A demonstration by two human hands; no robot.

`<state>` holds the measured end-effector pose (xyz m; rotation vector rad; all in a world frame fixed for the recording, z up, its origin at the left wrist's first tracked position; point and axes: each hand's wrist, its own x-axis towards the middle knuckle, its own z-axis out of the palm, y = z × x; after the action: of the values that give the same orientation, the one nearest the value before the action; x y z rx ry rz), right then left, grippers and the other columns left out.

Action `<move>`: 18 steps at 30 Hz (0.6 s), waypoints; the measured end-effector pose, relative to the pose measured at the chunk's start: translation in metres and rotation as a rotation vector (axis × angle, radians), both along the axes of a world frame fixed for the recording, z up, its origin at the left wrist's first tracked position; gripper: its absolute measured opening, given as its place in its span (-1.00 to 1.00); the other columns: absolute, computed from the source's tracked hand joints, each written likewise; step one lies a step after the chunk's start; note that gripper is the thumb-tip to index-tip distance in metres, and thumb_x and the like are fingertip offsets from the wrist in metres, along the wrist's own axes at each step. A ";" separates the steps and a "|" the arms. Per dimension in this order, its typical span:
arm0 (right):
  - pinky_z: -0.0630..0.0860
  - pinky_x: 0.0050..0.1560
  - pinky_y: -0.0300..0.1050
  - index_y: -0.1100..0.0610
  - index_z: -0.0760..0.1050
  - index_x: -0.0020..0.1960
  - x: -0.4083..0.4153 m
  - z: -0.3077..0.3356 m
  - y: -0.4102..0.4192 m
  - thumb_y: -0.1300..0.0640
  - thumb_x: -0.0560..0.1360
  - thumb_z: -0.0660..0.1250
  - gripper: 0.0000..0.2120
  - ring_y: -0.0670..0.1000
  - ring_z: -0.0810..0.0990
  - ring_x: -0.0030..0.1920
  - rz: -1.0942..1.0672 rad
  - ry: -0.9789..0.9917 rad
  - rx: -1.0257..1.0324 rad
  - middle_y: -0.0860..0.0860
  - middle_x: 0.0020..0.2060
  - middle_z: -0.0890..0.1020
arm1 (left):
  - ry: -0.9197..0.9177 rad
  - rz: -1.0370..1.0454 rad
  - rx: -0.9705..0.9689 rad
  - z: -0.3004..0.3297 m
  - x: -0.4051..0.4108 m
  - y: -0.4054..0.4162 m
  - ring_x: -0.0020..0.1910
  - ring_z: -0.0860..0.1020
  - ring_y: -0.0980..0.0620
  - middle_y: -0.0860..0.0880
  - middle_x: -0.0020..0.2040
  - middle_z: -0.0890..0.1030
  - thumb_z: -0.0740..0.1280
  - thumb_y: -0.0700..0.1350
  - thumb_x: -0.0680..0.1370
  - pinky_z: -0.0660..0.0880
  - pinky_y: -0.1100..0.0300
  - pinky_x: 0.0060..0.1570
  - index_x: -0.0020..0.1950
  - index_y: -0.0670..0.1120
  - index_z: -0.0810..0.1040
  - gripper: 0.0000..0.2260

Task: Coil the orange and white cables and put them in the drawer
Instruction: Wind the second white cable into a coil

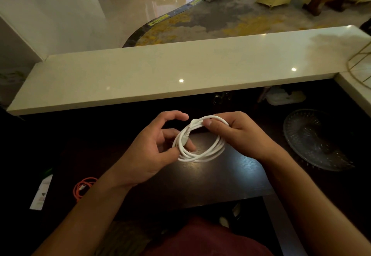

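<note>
Here the white cable (200,145) is already wound into a loose ring of several turns, held up just over the dark desk (220,175). The right hand (236,133) has the firm grip: thumb on top, fingers curled under, pinching the bundled strands at the ring's far side. Just left of that pinch, one plug end crosses the turns. The left hand (148,147) sits at the ring's opposite side, fingers loosely curled, a fingertip or two hooked through the loops at the near-left; it steadies more than it clamps.

The cable looks light, soft and springy, so the turns will likely fan apart wherever nothing pinches them. The best hold is probably across all strands at once, as the right hand does, with the loose plug end tucked under.

The orange cable (84,188) lies coiled well below and left of the left hand, on the desk. No drawer is visible.
</note>
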<state>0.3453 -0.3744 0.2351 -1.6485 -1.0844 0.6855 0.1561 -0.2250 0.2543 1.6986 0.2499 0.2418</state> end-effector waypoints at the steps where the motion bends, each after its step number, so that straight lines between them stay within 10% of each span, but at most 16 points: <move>1: 0.52 -0.09 0.38 0.14 0.70 0.04 0.000 -0.001 0.000 -0.24 0.55 0.29 -0.54 0.42 0.61 -0.09 0.006 0.003 0.000 0.35 -0.14 0.66 | -0.011 -0.018 -0.055 0.000 -0.001 0.001 -0.06 0.69 -0.08 -0.16 -0.08 0.70 0.40 -0.40 0.50 0.58 0.14 0.00 0.39 0.02 0.39 -0.45; 13: 0.32 -0.33 -0.27 0.20 0.70 0.03 0.004 0.000 -0.001 0.04 0.66 0.28 -0.71 -0.18 0.41 -0.43 0.016 0.042 -0.005 -0.10 -0.47 0.49 | -0.169 0.129 -0.136 -0.020 0.002 -0.005 0.06 0.65 -0.05 -0.08 0.02 0.68 0.50 -0.26 0.49 0.55 0.11 0.13 0.25 -0.02 0.62 -0.64; 18: 0.35 -0.29 -0.01 0.37 0.63 0.00 -0.001 0.002 -0.002 -0.14 0.61 0.27 -0.47 0.10 0.45 -0.36 0.035 0.023 0.031 0.33 -0.30 0.54 | -0.230 0.231 -0.258 -0.022 0.009 -0.011 0.08 0.69 0.06 0.00 0.06 0.74 0.52 -0.03 0.42 0.55 0.25 0.11 0.13 0.11 0.72 -0.71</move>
<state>0.3440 -0.3760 0.2375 -1.5952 -1.1046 0.7046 0.1649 -0.2361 0.2321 1.3728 0.2924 0.5490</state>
